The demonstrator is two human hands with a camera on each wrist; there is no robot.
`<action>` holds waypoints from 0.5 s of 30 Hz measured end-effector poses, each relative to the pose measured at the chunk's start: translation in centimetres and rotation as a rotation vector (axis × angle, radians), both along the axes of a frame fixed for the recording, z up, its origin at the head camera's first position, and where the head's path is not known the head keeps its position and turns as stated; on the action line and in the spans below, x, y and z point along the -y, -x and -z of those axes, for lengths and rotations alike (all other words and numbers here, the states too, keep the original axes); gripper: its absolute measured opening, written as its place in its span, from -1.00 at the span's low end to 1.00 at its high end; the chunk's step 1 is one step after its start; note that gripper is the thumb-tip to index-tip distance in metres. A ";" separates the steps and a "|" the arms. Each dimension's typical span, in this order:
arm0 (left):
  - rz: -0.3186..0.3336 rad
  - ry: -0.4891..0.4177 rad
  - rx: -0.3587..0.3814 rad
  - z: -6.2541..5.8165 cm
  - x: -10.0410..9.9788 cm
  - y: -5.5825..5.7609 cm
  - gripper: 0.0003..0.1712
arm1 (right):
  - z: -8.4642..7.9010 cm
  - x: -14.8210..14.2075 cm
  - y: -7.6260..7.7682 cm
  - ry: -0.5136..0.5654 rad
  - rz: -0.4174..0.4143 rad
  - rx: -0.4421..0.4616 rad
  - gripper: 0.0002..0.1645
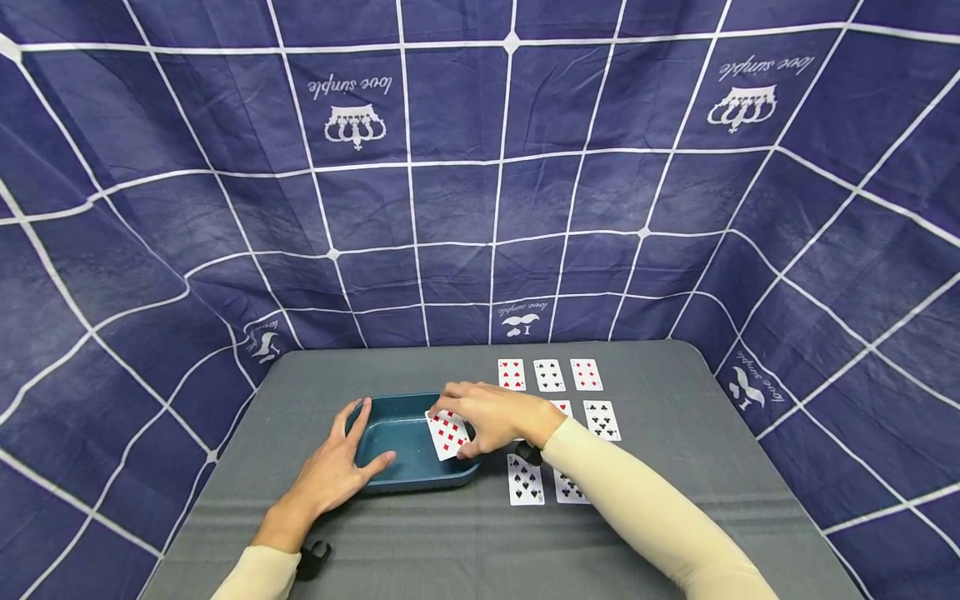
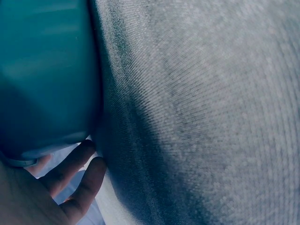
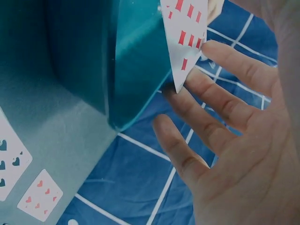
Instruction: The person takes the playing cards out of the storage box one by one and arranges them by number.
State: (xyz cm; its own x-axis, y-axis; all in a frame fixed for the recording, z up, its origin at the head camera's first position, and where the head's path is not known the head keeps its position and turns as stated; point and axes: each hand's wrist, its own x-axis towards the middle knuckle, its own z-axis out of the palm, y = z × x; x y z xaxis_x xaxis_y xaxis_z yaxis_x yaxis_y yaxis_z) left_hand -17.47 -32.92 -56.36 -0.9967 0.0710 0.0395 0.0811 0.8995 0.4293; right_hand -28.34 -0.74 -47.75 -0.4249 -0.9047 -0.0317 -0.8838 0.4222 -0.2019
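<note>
A teal tray [image 1: 420, 483] stands left of the middle of the table. My left hand [image 1: 333, 467] holds its left end, the fingers at the rim and the thumb reaching over the near side; the left wrist view shows fingertips [image 2: 86, 149] against the outer wall. My right hand [image 1: 483, 414] pinches a diamonds playing card [image 1: 447, 435] above the tray's right part. In the right wrist view the same card [image 3: 185, 44] hangs tilted, one corner down, beside the tray wall [image 3: 140, 70]. The thumb's hold is partly hidden there.
Right of the tray, several face-up cards lie in rows: hearts [image 1: 512, 374], black-suited [image 1: 550, 376] and diamonds [image 1: 587, 374] at the back, clubs [image 1: 602, 420] in the middle, spades [image 1: 526, 481] in front. My right forearm covers parts of some. A blue cloth [image 1: 457, 200] hangs behind the grey table [image 1: 420, 550].
</note>
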 end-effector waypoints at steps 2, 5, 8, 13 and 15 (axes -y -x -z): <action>0.001 0.004 -0.002 0.0 0.0 0.0 0.32 | 0.0 -0.5 -0.1 0.007 0.013 -0.001 -0.08; 0.002 0.001 -0.008 0.1 0.0 0.0 0.31 | -0.1 -1.4 -0.2 0.025 0.031 0.009 -0.14; 0.002 -0.003 -0.015 0.1 0.1 0.1 0.30 | -0.1 -2.2 -0.3 0.045 0.041 0.013 -0.21; 0.007 -0.001 -0.005 0.1 0.1 0.1 0.30 | 0.1 -3.7 -0.6 0.068 0.063 0.019 -0.27; 0.008 -0.003 0.001 0.1 0.1 0.0 0.30 | 0.3 -4.4 -0.7 0.071 0.072 0.024 -0.28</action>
